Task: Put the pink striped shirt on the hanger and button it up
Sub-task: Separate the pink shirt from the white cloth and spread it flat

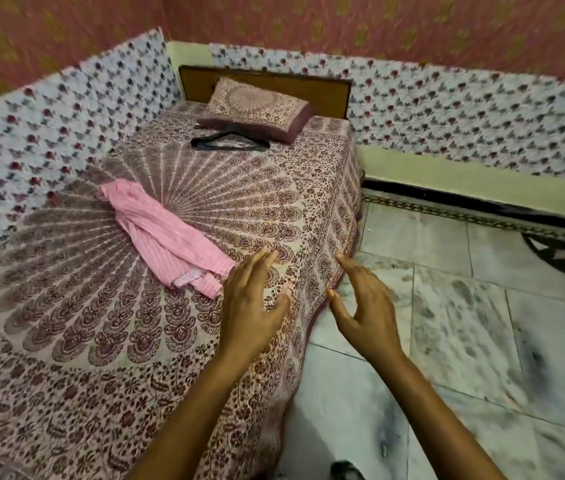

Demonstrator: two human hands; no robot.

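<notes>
Here, left of centre in the frame, the pink striped shirt [166,237] lies bunched and twisted on the bed [66,341], not yet spread, so it will likely need shaking out first. Up toward the top centre, the black hanger [229,142] rests flat against the pillow [257,110], well apart from the shirt. Lower centre, the left hand [250,299] reaches forward, fingers [260,259] straight and relaxed, holding nothing, its tips near the shirt's closest edge, seemingly aimed there. Just right, over the bed's edge, the right hand [360,306] hovers loosely spread, also empty, apparently ready to help lift
</notes>
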